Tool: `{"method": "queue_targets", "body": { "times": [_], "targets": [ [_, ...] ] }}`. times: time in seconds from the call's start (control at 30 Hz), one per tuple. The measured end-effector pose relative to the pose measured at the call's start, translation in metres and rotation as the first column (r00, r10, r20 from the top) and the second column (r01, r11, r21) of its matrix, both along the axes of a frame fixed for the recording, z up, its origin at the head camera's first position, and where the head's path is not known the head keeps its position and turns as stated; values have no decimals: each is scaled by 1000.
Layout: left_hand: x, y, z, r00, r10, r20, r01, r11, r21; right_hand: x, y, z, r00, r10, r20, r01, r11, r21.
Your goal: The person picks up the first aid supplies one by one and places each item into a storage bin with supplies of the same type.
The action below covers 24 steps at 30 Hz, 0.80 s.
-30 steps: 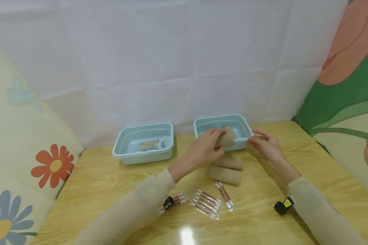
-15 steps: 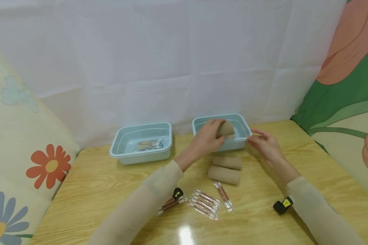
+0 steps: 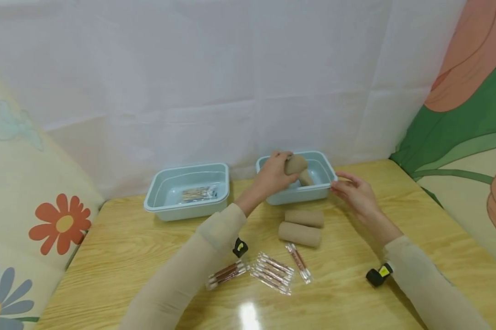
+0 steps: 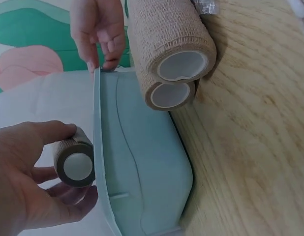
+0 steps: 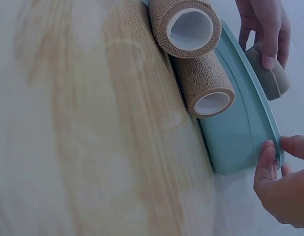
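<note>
Over the right-hand light-blue plastic basin [image 3: 299, 196], my left hand [image 3: 272, 176] grips a tan cohesive bandage roll [image 3: 296, 164] between thumb and fingers. Beneath it, another tan roll [image 3: 306, 178] shows partly inside that basin. My right hand [image 3: 357, 195] pinches the basin's rim at its near right corner; the right wrist view shows thumb and fingers on either side of the rim [image 5: 276, 140]. Two more bandage rolls, one nearer [image 3: 299, 234] and one farther [image 3: 304, 218], lie side by side on the table just before the basin.
To the left stands a second light-blue basin [image 3: 190, 211] containing clear packets of thin sticks [image 3: 199, 194]. Several wrapped brown-and-white swabs [image 3: 272, 273] lie on the wooden table [image 3: 140, 243], with a bundle [image 3: 228, 273] beside the left sleeve. A white cloth [image 3: 190, 82] hangs behind.
My left hand has carried the bandage roll from the basin's near rim farther back and slightly left over its inside. The right hand stays on the rim.
</note>
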<state>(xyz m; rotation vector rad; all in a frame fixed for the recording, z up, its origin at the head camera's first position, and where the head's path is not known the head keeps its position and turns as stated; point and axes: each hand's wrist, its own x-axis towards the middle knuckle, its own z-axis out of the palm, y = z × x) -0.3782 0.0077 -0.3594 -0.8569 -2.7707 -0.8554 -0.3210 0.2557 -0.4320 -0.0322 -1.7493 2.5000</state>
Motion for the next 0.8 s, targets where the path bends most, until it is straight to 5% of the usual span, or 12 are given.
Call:
{"method": "queue_targets", "body": {
  "times": [0.53, 0.8],
  "targets": [
    [-7, -18, -5, 984, 172, 52, -175, 984, 45, 2, -5, -1, 1000, -8, 3, 8, 1000, 3],
    [-4, -22, -2, 962, 265, 61, -254, 956, -147, 1, -6, -3, 1000, -5, -16, 5, 1000, -1]
  ]
}}
